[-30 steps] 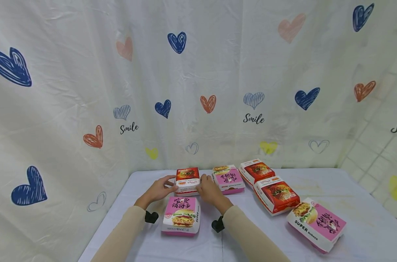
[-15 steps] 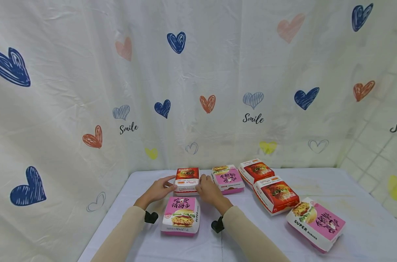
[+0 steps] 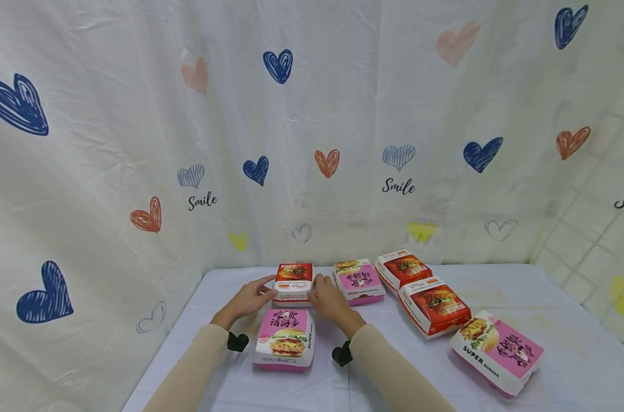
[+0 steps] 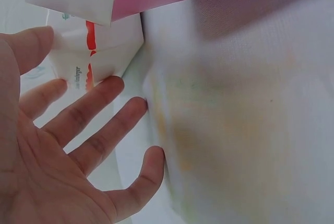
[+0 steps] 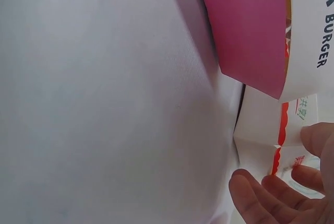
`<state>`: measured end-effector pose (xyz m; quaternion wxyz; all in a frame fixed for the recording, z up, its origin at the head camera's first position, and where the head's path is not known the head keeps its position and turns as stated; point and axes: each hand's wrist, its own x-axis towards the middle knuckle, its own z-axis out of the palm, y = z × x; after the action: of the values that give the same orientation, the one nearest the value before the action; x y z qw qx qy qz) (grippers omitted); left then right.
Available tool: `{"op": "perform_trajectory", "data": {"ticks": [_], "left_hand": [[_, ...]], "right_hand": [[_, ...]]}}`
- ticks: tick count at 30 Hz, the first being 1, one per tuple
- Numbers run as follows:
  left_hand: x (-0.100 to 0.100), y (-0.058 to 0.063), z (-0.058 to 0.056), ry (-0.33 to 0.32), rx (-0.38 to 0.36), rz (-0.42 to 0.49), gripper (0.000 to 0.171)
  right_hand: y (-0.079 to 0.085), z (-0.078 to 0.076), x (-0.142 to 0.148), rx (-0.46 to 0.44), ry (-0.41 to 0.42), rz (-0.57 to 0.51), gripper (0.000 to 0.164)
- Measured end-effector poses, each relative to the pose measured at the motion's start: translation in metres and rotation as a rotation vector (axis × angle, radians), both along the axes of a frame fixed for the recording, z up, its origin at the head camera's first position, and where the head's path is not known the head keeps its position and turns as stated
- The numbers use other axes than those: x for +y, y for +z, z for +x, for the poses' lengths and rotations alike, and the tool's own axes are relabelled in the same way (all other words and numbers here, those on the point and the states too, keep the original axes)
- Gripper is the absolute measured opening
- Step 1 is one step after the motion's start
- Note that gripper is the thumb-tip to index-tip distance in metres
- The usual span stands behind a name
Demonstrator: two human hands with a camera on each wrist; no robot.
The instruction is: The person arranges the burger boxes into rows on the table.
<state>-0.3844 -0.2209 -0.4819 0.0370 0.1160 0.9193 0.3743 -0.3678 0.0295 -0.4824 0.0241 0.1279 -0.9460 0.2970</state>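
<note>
Only partly visible: red-topped box (image 3: 293, 285)

Plain beige sleeves (image 3: 190, 366) run long, each with a small black, roughly heart-shaped piece (image 3: 238, 341) beside its cuff (image 3: 219, 335); the left hand (image 3: 247, 298) and right hand (image 3: 331, 298) are bare.

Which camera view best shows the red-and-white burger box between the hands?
The head view: there the red-and-white burger box shows almost whole, both its red, food-pictured top and white front. Both wrist views show only white sides with red trim, partly hidden by the pink box.
</note>
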Motion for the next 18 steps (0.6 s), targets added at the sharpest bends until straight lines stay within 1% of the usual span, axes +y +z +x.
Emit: {"op": "perform_trajectory", "data": {"ticks": [6, 12, 15, 18], "left_hand": [[0.000, 0.000, 0.001, 0.005, 0.002, 0.001, 0.060], [-0.002, -0.003, 0.000, 0.021, 0.005, 0.002, 0.065], [-0.003, -0.005, 0.001, 0.037, 0.011, -0.006, 0.066], [-0.004, -0.004, 0.003, 0.042, 0.021, -0.020, 0.068]], "right_hand": [[0.001, 0.002, 0.000, -0.003, -0.003, -0.006, 0.040], [0.000, 0.003, 0.000, -0.018, -0.017, -0.008, 0.042], [0.002, 0.007, 0.002, -0.026, -0.015, -0.037, 0.043], [0.006, 0.014, 0.009, -0.021, 0.002, -0.083, 0.043]]}}
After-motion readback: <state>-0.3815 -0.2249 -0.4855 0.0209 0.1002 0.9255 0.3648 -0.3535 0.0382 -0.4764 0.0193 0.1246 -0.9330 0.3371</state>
